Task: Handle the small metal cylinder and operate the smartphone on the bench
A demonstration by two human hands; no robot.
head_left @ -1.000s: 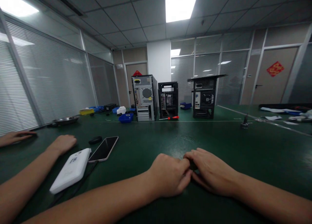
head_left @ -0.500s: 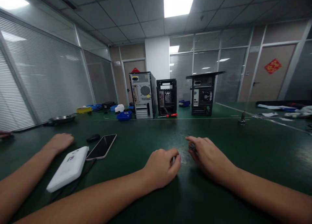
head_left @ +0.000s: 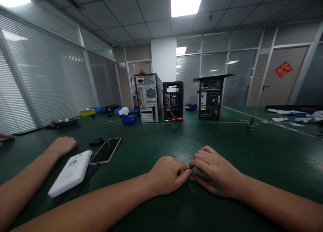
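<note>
Right of the flat, black-screened phone with a pale rim (head_left: 105, 152), your bare left hand (head_left: 166, 175) and bare right hand (head_left: 217, 174) meet at the fingertips, hiding any small piece there, so you cannot tell its colour, shape or whether either grip clamps it.

The phone (head_left: 106, 151) lies left of the left hand (head_left: 169, 175).
</note>
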